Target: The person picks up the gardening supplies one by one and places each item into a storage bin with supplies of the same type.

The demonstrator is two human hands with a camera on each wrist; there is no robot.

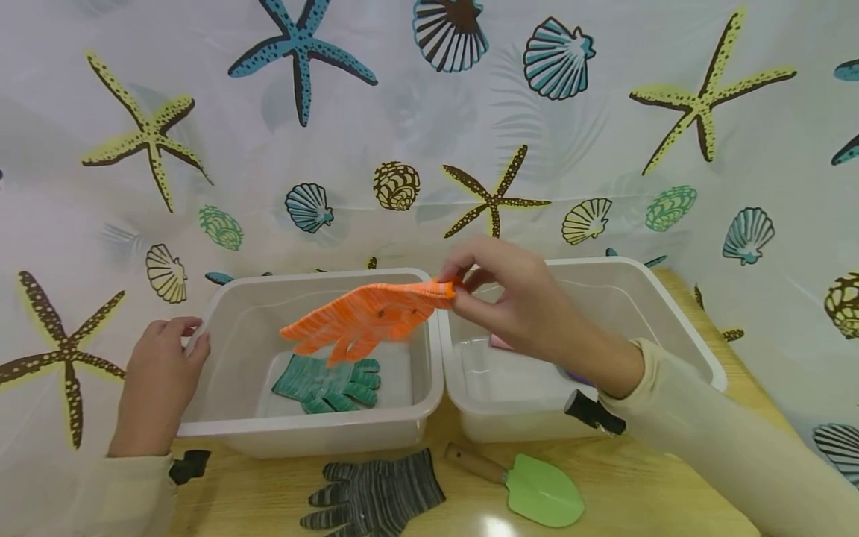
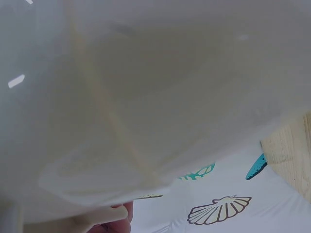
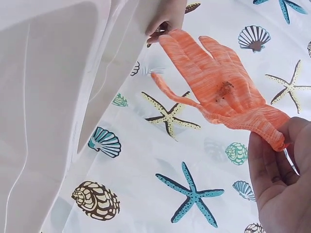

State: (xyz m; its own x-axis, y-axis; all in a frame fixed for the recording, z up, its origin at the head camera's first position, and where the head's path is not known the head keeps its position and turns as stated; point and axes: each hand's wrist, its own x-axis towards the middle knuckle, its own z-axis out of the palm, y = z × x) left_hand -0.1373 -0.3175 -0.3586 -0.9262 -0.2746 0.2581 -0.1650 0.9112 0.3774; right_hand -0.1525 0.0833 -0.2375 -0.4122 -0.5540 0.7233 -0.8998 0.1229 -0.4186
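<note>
My right hand (image 1: 510,298) pinches the cuff of an orange knit glove (image 1: 369,309) above the left plastic bin (image 1: 322,432). Its fingers droop to the left, and a dark dirt stain marks it in the right wrist view, where the same glove (image 3: 218,87) spreads out flat. A green glove (image 1: 329,384) lies on the floor of that bin. At the bin's left rim, my left hand (image 1: 157,377) grips the edge between thumb and fingers; the left wrist view mostly shows the blurred bin wall (image 2: 146,97).
Beside it stands a second white bin (image 1: 523,425), holding pink and purple things mostly hidden by my right arm. On the wooden table (image 1: 248,485) in front lie a dark grey striped glove (image 1: 382,492) and a green trowel (image 1: 543,488). A shell-patterned curtain (image 1: 403,112) hangs behind.
</note>
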